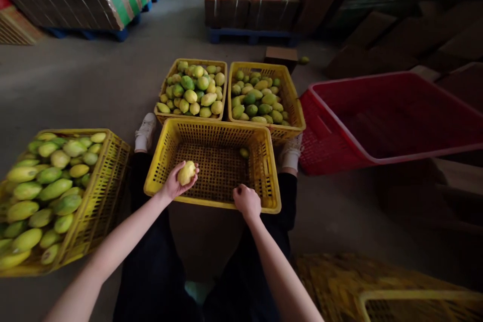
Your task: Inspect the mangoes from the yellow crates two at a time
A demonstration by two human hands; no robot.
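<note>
The left hand (183,179), palm turned up, grasps a pale yellow fruit (186,173) above the near left part of the middle crate (266,173); the fingers cover the fruit's underside. The right hand (247,200) is at that crate's near rim, toward the right, its fingers curled in; the back of the hand hides the palm, so I cannot tell whether they grip anything. One small greenish fruit (244,153) lies in the crate's far right corner, dim in shadow.

Just beyond stand the far left crate (225,93) and the far right crate (296,103), side by side and full of yellow and green fruit. Another loaded crate (109,186) at the left is cut off by the view's edge. A red crate (328,143) crowds the right side, its inside dark. Near right, a yellow crate (415,294) is blurred and cut off. Shoes flank the middle crate, the right one partly hidden. Farther off, a small carton (281,54) sits beside a loose fruit (304,60) on the floor; the cardboard at far right fades into darkness.
</note>
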